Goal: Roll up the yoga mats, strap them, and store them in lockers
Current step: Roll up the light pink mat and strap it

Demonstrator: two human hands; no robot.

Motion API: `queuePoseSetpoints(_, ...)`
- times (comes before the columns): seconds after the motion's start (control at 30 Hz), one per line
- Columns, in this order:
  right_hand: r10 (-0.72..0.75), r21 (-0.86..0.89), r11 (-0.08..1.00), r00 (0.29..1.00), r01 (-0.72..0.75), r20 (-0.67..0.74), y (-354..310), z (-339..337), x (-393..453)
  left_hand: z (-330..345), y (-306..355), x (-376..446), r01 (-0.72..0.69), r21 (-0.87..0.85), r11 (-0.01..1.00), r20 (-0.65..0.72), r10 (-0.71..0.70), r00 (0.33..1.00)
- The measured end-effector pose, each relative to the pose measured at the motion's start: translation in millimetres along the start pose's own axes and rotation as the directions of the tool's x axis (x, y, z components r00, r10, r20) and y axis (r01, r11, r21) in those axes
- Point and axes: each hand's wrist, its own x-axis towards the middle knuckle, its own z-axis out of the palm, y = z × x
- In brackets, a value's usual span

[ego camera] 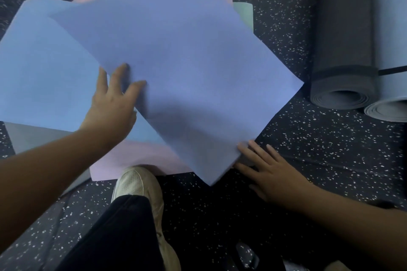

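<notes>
The periwinkle yoga mat [176, 55] is touched at its left edge by the spread left hand [112, 103]; its near edge is met by the straight-fingered right hand [271, 174].

No text, label, brand, number or sign can be read anywhere in this view.

Periwinkle mat [176, 50] tops light-blue [44, 72], pink [136, 160] and mint [243, 15] mats on white-speckled black floor [319, 149].
</notes>
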Motion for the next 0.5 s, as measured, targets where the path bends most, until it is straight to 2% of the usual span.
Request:
queuePoseSetpoints(0.13,0.128,0.110,0.988,0.979,-0.111,-0.161,2,-29,9,-26,12,21,0.016,-0.223,0.975,-0.117,-0.043,0.992)
queuePoseSetpoints(0.27,0.283,0.193,0.953,0.915,-0.233,-0.289,5,-63,29,-52,49,32,0.071,-0.510,0.857,-0.258,-0.231,0.938)
queuePoseSetpoints(0.37,0.381,0.283,0.912,0.870,-0.298,-0.312,7,-80,42,-64,67,45,0.096,-0.663,0.743,-0.211,-0.308,0.928)
queuePoseSetpoints(0.4,0.397,0.301,0.903,0.862,-0.306,-0.315,7,-84,44,-65,70,48,0.095,-0.670,0.736,-0.177,-0.283,0.943)
queuePoseSetpoints(0.5,0.428,0.324,0.888,0.846,-0.327,-0.318,8,-87,41,-62,78,50,0.012,-0.593,0.805,-0.107,-0.094,0.990)
